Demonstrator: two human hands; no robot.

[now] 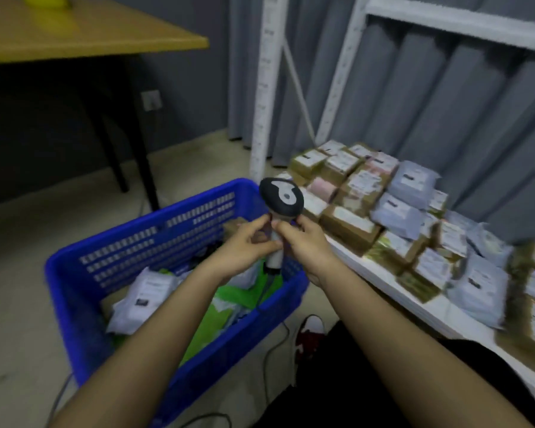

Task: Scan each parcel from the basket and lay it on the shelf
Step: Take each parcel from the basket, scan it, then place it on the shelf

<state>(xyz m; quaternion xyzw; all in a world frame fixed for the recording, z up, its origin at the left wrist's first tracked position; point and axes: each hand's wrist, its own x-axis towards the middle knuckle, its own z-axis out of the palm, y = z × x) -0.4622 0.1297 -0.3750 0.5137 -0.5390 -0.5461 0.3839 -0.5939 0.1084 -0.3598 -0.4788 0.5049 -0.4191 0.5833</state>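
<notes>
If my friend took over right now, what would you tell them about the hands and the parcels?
Both hands hold the scanner by its handle, above the basket: left hand on one side, right hand on the other.
The blue basket on the floor has white and green parcels inside.
Many parcels already lie on the white shelf to the right.
No parcel is in hand.
Left: pick up, scan and shelve the parcels in the basket.

one scanner (pixel 281 197), one basket (pixel 155 223), one shelf (pixel 393 291), two hands (pixel 244 248)
</notes>
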